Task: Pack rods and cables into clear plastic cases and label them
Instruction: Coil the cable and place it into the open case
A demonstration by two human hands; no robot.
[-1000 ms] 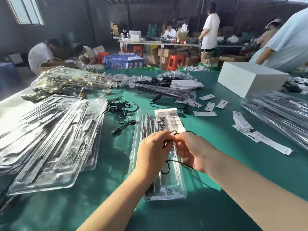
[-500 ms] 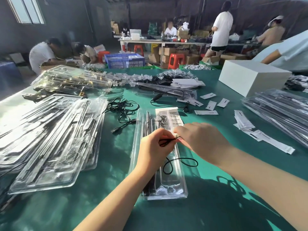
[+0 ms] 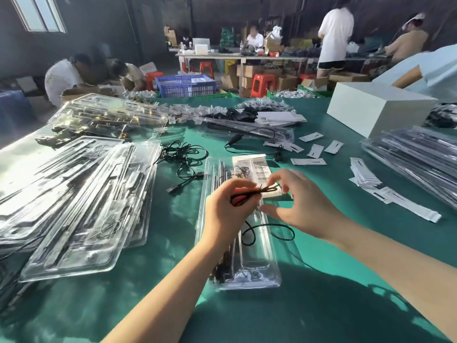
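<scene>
A clear plastic case lies open on the green table in front of me, with dark rods along its left side and a white barcode label at its far end. My left hand grips a folded bundle of thin black cable above the case. My right hand is beside it, forefinger and thumb curled around the bundle's right end. A loose loop of the same cable hangs down over the case.
Stacks of clear cases fill the left side; more packed cases lie at right. Loose black cables, white label strips and a white box sit beyond. Several people work in the background.
The hanging cable loop has shortened as more of it is gathered into the bundle in my left hand. My right hand has moved from on top of the bundle to its right end.
</scene>
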